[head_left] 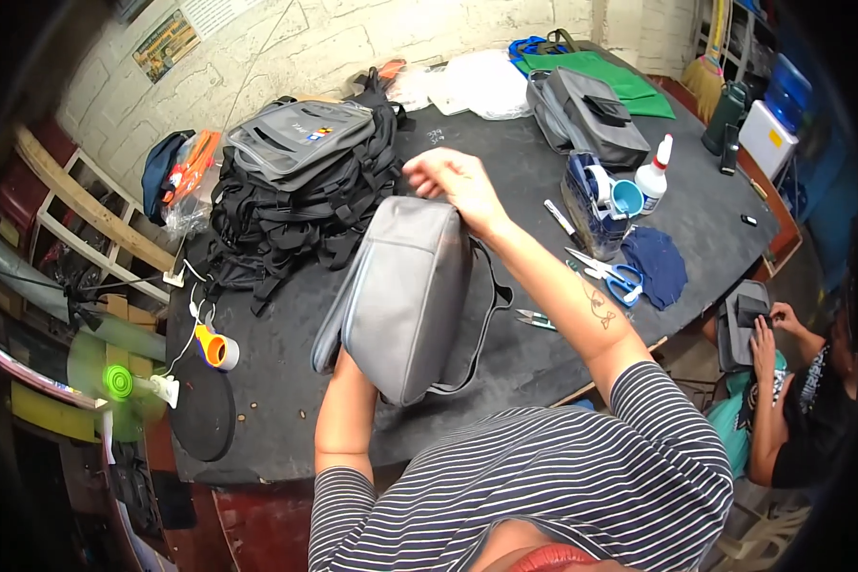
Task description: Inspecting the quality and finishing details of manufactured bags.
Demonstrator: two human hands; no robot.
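A grey bag (400,296) with a black strap (486,334) is tilted up over the near part of the table, in front of my body. My left forearm (345,410) runs up to the bag's left side, and the hand itself is hidden behind or inside it. At the bag's far top edge is my right hand (458,189), its fingers loosely bent and apart, pointing left. Nothing shows between those fingers. Just past the bag lies a pile of grey and black backpacks (305,181).
On the dark table (286,372) are scissors (605,272), thread nippers (536,319), a marker (560,217), a white bottle (652,176), a navy cloth (656,265) and another grey bag (591,114). A fan (117,381) stands at left. A person (801,381) handles a grey bag at right.
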